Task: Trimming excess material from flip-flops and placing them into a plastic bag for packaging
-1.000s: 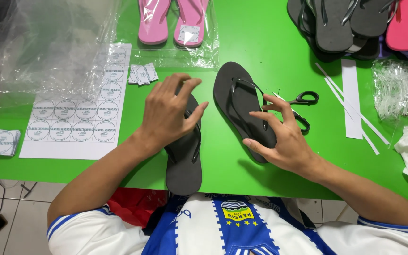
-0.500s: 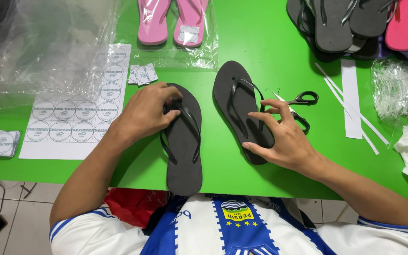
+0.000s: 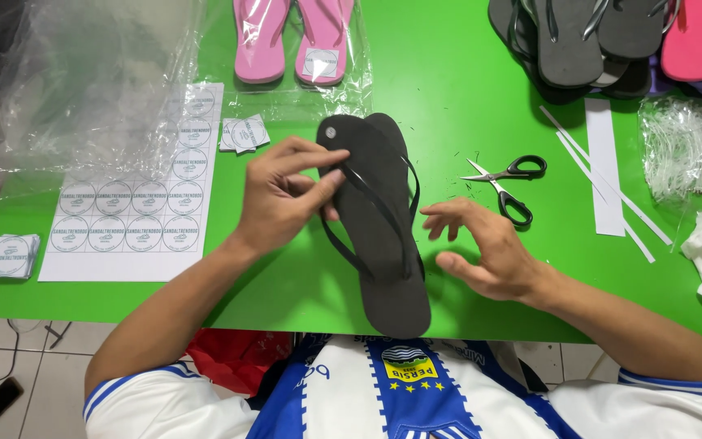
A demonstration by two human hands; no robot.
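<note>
1. The black sandals (image 3: 379,236), apparently two stacked, lie mid-desk (image 3: 448,97), long axis from 11 to 5 o'clock.
2. Left hand (image 3: 286,199) fingers pinch the strap; right hand (image 3: 481,248) is spread open, holding nothing.
3. A white sheet of round labels (image 3: 136,203) lies at 9 o'clock; bagged pink sandals (image 3: 294,36) at 12.

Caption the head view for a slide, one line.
Left hand grips stacked black flip-flops on a green table; open right hand beside them, scissors nearby.
</note>
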